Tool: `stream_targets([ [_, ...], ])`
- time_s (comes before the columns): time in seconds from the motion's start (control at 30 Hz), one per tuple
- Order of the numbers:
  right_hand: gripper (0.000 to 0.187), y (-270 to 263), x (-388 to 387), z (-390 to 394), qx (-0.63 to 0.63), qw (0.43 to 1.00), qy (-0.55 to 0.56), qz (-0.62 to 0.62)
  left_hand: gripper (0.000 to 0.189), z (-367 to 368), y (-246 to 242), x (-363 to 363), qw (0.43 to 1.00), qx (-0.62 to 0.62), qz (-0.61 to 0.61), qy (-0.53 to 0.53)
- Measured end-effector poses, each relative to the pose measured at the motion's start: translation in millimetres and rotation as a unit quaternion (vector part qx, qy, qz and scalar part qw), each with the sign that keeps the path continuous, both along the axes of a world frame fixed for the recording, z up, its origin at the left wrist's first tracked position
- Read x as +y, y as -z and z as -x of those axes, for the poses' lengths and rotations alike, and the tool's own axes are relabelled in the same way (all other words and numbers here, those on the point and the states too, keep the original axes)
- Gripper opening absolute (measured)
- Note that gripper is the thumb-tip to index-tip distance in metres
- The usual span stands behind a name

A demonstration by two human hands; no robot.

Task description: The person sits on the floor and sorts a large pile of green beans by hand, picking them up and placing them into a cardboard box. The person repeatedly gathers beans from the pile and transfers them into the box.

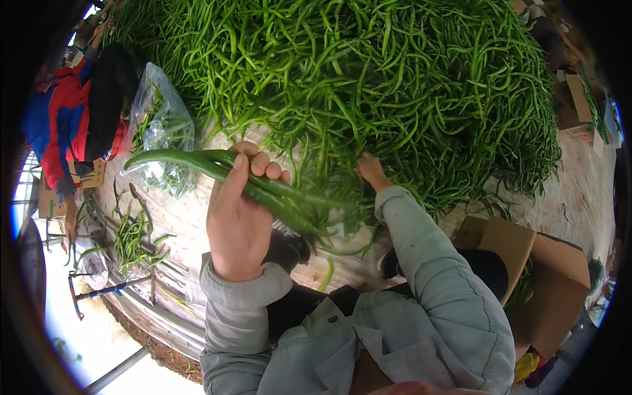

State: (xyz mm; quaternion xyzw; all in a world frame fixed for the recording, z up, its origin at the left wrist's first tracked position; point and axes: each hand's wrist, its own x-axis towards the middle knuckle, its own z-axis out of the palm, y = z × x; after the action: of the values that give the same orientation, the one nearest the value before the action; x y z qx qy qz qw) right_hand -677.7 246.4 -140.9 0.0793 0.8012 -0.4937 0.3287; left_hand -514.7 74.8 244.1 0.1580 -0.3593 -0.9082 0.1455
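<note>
My left hand (242, 212) is raised near the camera, thumb and fingers closed around a few long green chili peppers (170, 157), whose ends stick out on both sides. Farther off, my right hand (371, 170) reaches to the near edge of a large heap of green chili peppers (395, 89). Its fingertips are among the peppers, and whether they grip one cannot be told. Loose peppers lie on the pale ground sheet below the heap.
A clear plastic bag (168, 123) with peppers stands at the left, beside a person in a red and blue jacket (64, 113). More peppers (131, 242) lie at lower left, near a metal frame. An open cardboard box (553, 291) holding peppers stands at my right. Other boxes (575, 106) are at far right.
</note>
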Motion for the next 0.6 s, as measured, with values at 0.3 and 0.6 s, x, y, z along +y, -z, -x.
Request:
stream_targets([
  [0.3,0.035,-104.7,46.5,-23.1,-0.020,0.996,-0.011,0.084,0.021,3.5,0.3,-2.2,1.000,0.008,0.008,0.008],
  [0.6,0.038,-235.3,129.6,-41.0,-0.060,0.934,0.052,0.350,0.025,1.7,10.0,17.4,0.994,0.056,0.014,0.092],
])
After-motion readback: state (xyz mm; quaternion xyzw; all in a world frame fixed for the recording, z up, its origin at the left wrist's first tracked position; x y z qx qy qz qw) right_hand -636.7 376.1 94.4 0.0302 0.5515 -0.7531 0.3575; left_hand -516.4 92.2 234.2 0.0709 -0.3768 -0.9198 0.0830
